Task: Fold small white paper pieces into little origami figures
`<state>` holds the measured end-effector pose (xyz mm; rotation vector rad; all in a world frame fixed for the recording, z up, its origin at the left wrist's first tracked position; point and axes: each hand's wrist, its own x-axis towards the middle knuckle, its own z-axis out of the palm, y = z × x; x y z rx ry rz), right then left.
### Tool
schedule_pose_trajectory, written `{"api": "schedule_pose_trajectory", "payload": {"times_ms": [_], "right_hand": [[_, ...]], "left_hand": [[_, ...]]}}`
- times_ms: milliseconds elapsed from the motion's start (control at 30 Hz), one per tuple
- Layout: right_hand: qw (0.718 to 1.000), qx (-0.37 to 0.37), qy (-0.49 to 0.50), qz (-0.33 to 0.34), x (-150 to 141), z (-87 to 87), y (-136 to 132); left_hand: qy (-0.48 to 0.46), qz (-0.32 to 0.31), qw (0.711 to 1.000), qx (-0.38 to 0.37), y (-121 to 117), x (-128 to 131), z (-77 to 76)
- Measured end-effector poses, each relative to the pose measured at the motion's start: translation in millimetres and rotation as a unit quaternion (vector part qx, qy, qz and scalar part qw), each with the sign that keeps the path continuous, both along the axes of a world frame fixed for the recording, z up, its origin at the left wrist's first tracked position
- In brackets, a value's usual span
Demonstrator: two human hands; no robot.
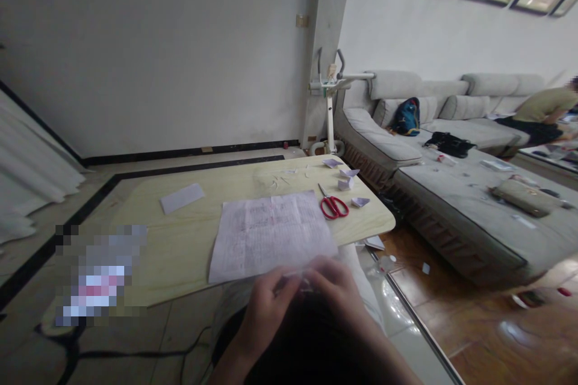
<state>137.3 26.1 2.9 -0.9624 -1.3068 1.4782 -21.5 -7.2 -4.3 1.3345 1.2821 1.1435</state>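
My left hand (273, 301) and my right hand (334, 283) meet at the table's near edge, above my lap. Their fingers are pinched together on a small whitish piece of paper (305, 281), mostly hidden by the fingers and blurred. Just beyond them a large creased sheet of printed paper (271, 231) lies flat. Red-handled scissors (334, 207) rest to the right of the sheet, blades pointing away. Several small folded paper shapes (345, 183) stand along the right end of the table, and thin paper strips (282, 180) lie behind the sheet.
The pale wooden table (180, 252) has rounded corners. A folded white paper (182, 198) lies on its left part, near a pixelated object (99, 277). To the right are a grey sofa (451, 192) with bags and a seated person (544, 108). A cable (144, 354) runs along the floor.
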Motion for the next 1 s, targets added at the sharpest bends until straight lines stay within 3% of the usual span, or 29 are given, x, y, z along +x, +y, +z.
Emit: {"api": "schedule_pose_trajectory", "payload": {"times_ms": [333,533,767,1000], "right_hand": [[1.000,0.013,0.013,-0.008,-1.0,-5.4,-1.4],[0.986,0.102,-0.129,-0.017,-1.4,-8.0,-1.1],[0.990,0.092,-0.107,-0.017,-1.0,-9.2,-0.7],[0.986,0.116,-0.114,-0.047,1.2,-11.5,-1.1]], "left_hand": [[0.002,0.016,0.999,-0.040,0.6,2.9,-3.2],[0.070,-0.007,0.997,0.021,1.5,0.6,-5.8],[0.073,0.016,0.997,0.014,2.0,3.6,-11.3],[0.079,-0.015,0.996,0.028,-1.6,5.0,-2.4]]}}
